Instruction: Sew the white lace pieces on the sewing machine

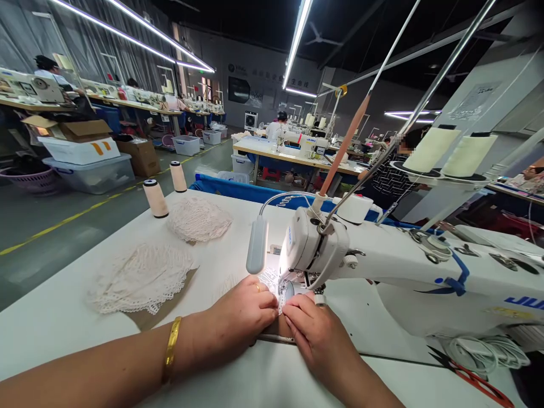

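Note:
My left hand, with a gold bangle on its wrist, presses its closed fingers down on a small piece of white lace under the needle of the white sewing machine. My right hand pinches the same lace from the right, just in front of the presser foot. The fingertips of both hands almost touch. A small lamp on a flexible neck lights the spot.
Two heaps of cream lace pieces lie on the white table to the left, with two thread cones behind them. Red-handled scissors lie at the right. Other people sit at sewing tables further back.

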{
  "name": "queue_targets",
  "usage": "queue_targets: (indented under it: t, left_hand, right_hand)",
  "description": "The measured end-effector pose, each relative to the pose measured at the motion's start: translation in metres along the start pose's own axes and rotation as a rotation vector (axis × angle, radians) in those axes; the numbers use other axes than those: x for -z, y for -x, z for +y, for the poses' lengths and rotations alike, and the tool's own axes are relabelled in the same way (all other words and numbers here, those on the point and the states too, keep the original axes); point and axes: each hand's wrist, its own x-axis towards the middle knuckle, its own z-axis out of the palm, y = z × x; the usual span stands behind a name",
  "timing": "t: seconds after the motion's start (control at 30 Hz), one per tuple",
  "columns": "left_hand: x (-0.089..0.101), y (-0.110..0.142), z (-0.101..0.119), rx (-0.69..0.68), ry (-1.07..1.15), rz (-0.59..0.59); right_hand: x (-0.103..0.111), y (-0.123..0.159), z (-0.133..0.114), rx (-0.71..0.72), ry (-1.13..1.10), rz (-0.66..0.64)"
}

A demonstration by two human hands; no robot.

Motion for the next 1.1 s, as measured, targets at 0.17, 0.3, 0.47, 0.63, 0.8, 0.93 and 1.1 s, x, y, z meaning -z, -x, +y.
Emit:
queue_targets:
  t: [0.17,0.3,0.47,0.63,0.8,0.93,1.1]
  left_hand:
    - [0.000,-0.001,0.004,-0.019,0.027,0.027]
    - [-0.003,0.000,0.002,-0.022,0.018,0.040]
    - [-0.006,0.000,-0.005,0.006,0.011,0.008]
    - [-0.005,-0.002,-0.011,0.024,-0.029,0.000]
    - [-0.003,-0.006,-0.013,0.058,-0.059,0.005]
    - [0.000,-0.008,-0.011,0.085,-0.038,0.010]
    - [0.012,-0.011,-0.006,0.107,0.012,0.003]
  right_hand:
    - [0.000,0.002,0.000,-0.003,0.021,-0.013]
    - [0.000,0.001,0.000,0.000,0.028,0.007]
    - [-0.004,0.002,0.002,-0.024,0.068,0.041]
    - [-0.010,0.001,0.005,-0.056,0.071,0.035]
    - [-0.009,-0.002,0.002,-0.057,0.050,0.068]
    - [-0.009,-0.002,0.002,-0.051,0.034,0.063]
    - [-0.008,0.000,0.005,-0.061,0.038,0.042]
